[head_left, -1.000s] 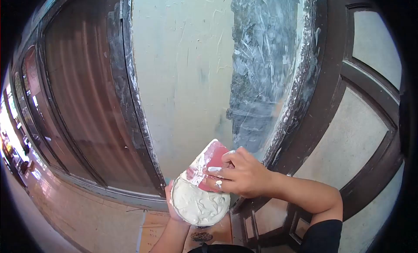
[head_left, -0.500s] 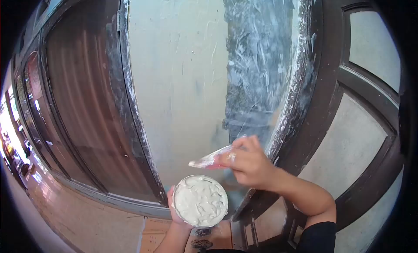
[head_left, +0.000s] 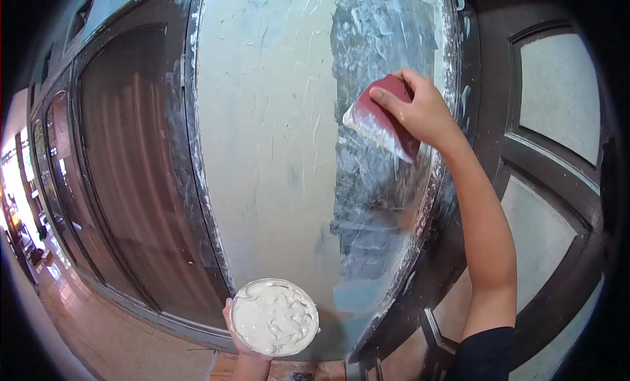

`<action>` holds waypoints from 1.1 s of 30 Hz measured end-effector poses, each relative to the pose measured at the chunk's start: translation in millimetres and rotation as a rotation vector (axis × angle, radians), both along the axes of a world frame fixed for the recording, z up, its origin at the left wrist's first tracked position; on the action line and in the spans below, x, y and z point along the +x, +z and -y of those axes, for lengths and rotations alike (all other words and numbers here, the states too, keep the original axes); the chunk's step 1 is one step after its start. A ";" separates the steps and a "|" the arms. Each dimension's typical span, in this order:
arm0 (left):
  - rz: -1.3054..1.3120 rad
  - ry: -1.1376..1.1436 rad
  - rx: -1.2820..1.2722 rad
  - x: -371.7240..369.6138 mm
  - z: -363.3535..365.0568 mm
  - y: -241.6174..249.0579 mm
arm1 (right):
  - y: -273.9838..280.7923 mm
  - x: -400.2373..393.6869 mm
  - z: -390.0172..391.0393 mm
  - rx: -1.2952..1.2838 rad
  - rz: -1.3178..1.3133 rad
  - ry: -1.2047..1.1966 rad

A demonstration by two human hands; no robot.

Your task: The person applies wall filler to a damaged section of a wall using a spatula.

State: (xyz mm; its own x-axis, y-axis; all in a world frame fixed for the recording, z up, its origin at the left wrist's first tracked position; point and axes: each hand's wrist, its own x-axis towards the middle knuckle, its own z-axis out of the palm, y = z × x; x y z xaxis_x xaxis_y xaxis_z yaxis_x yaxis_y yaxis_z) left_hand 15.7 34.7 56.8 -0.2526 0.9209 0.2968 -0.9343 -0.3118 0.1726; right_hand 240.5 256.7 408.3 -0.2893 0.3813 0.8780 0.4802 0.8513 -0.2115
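Observation:
A round tub of whitish paste (head_left: 274, 317) rests in my left hand (head_left: 237, 334), whose fingers curl round its left side at the bottom of the view. My right hand (head_left: 423, 105) grips a red flat spreader (head_left: 388, 113) with whitish paste along its lower edge. The spreader is in front of the patchy blue-grey strip (head_left: 374, 46) of the wall panel. Left of that strip the panel has a smooth cream coat (head_left: 262, 131) with thin ridges. Whether the spreader touches the panel I cannot tell.
A dark wooden frame with a brown panel (head_left: 131, 177) stands on the left. On the right is a dark door with pale panels (head_left: 558, 85). Tiled floor (head_left: 125, 328) shows at lower left, and brown cardboard (head_left: 223, 366) lies at the bottom.
My right hand has moved up from above the tub to the blue-grey strip, with the spreader now turned broadside. The tub in my left hand appears lower and further left.

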 end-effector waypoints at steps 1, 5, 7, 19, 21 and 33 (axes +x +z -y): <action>-0.001 0.004 0.010 -1.7 0.7 1.1 | 11.9 -1.0 -6.0 0.010 -0.001 0.004; 0.016 0.117 -0.073 -6.5 1.3 9.4 | 51.0 -7.7 -25.5 0.101 0.005 -0.106; 0.023 0.139 -0.071 -7.9 1.6 16.5 | 66.7 -11.1 -32.8 0.139 0.000 -0.213; -0.037 0.233 -0.115 -45.1 -4.7 21.8 | 114.3 -42.5 -66.7 0.160 -0.140 -0.327; 0.082 0.211 -0.133 -55.7 -11.7 18.3 | 114.0 -46.9 -75.3 0.179 -0.168 -0.341; 0.029 0.438 -0.087 -46.2 -72.4 15.5 | 150.2 -66.0 -113.8 0.328 -0.101 -0.271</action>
State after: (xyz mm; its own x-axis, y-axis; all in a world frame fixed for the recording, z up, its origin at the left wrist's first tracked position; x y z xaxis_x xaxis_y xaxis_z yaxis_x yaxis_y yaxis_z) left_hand -30.4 107.1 72.3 -0.6317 0.7462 0.2100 -0.7219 -0.6650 0.1914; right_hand 174.5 370.5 558.5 -0.1239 0.1277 0.9840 0.6865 0.7271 -0.0079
